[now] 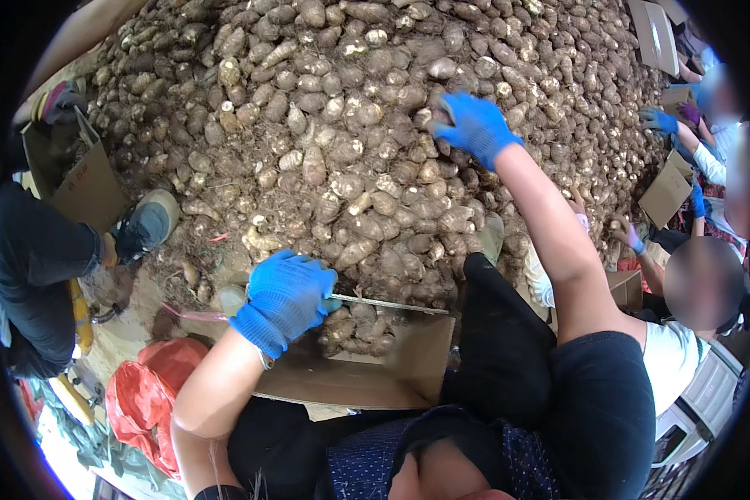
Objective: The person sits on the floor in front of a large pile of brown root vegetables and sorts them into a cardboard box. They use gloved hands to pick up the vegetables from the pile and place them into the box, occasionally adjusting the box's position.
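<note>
A large heap of brown taro corms (362, 125) spreads over the floor before me. My right hand (472, 128), in a blue knitted glove, reaches into the heap at upper right; its fingers are bent at some corms and blurred, so a grip cannot be made out. My left hand (287, 297), in a like glove, is at the far left edge of an open cardboard box (350, 378) between my legs, its fingers partly hidden; whether it holds the edge or a corm is unclear. Several corms (356, 331) lie inside the box, towards its far side.
At left, a person's leg and shoe (150, 219) stand beside another cardboard box (94, 187), with a gloved hand (62, 103) above it. A red plastic bag (144, 400) lies lower left. Several people work at right around boxes (665, 190). A grey plastic stool (703, 394) stands lower right.
</note>
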